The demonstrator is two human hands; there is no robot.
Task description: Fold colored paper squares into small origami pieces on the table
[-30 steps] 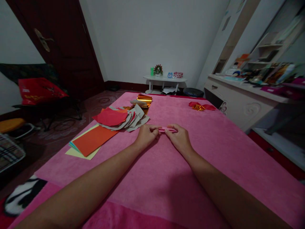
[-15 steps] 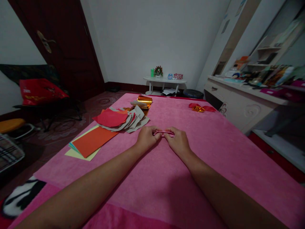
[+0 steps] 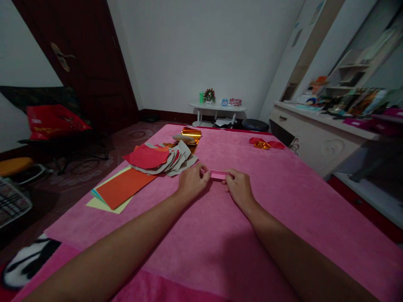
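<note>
A narrow folded piece of pink paper is stretched between my hands, a little above the pink cloth. My left hand pinches its left end, and my right hand pinches the right end between thumb and fingers. Both ends of the paper are partly hidden by the fingers. To the left of my left hand lies a pile of torn grey and red paper. Orange, yellow and blue paper sheets are stacked nearer to me.
A shiny gold foil roll lies behind the torn paper. Red and gold crumpled pieces rest at the far right of the cloth. A cluttered dresser stands on the right, and a small white table by the back wall.
The pink paper now shows a broader flat side between my hands. My right hand has shifted slightly right and turned, and the gap between the hands has widened.
</note>
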